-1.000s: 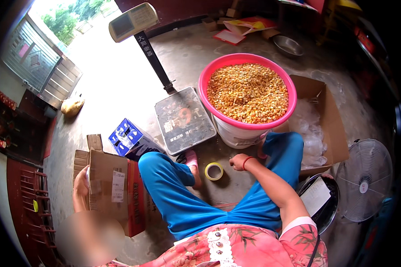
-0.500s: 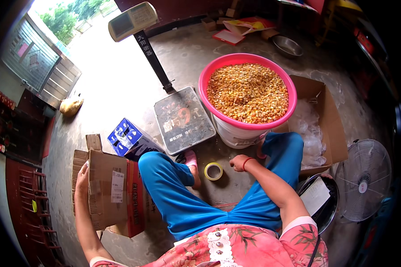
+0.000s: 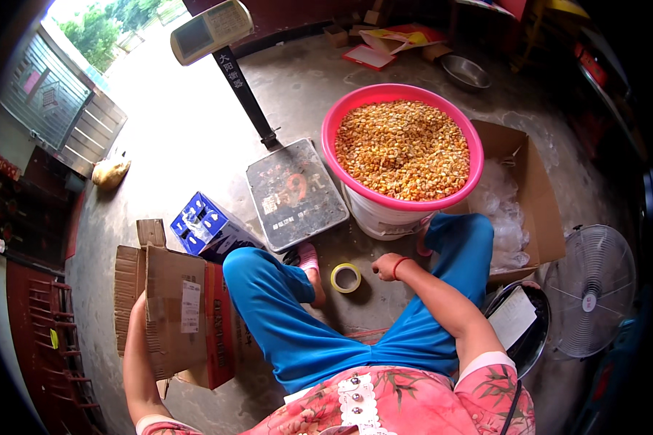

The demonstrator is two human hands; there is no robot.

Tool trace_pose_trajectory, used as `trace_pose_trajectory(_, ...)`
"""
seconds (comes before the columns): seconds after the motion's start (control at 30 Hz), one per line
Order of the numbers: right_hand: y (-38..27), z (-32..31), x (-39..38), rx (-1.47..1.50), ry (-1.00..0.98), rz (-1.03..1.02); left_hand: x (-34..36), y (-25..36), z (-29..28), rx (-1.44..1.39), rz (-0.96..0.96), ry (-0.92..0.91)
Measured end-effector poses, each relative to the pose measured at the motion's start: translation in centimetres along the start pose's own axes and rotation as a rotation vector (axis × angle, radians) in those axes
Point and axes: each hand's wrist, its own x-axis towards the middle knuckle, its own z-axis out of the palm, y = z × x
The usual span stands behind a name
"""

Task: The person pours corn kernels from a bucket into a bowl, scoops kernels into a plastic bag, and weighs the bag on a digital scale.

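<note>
My left hand (image 3: 138, 304) reaches into the open top of a brown cardboard box (image 3: 170, 290) at my left; the flaps hide its fingers. My right hand (image 3: 388, 267), with a red band at the wrist, hangs over my right leg with its fingers curled in and nothing visible in them. Nearest to it, on the floor, lies a roll of tape (image 3: 345, 278) with a yellow rim. Ahead, a pink basin (image 3: 331, 168) heaped with corn kernels (image 3: 406, 148) sits on a white bucket (image 3: 384, 217).
A platform scale (image 3: 297, 192) with a display on a post stands left of the basin. Beside it is a blue box (image 3: 214, 226). To the right are an open carton (image 3: 537, 196) holding clear plastic bags (image 3: 499, 210), a fan (image 3: 591, 290) and a metal bowl (image 3: 466, 72) farther back.
My left hand has gone from the upper edge of the cardboard box down behind its flap, so the fingers no longer show. My right hand has stayed in place.
</note>
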Motion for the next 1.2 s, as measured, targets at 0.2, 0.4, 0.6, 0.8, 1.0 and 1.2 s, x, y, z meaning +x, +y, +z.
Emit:
trace_pose_trajectory(0.2,-0.5,-0.1,-0.1,-0.001,-0.009,-0.009,1.9,1.4,-1.3,-0.059,-0.016,0.049)
trace_pose_trajectory(0.4,-0.5,-0.1,-0.5,0.063,0.025,0.028,-4.1,7.8,3.8,0.79,0.391,0.441)
trace_pose_trajectory(0.6,-1.3,-0.7,-0.1,0.001,-0.048,0.01,-3.1,0.6,-1.1,0.168,0.027,-0.068)
trace_pose_trajectory(0.8,-0.2,0.0,-0.5,0.007,-0.065,0.036,0.7,0.6,1.8,-0.23,-0.026,0.176)
trace_pose_trajectory(1.0,-0.7,0.0,-0.3,-0.001,-0.072,0.036,-1.7,3.0,2.9,-0.044,0.02,0.016)
trace_pose_trajectory(1.2,-1.6,-1.1,-1.1,0.027,0.011,-0.044,-5.6,6.8,5.7,0.342,0.112,-0.108)
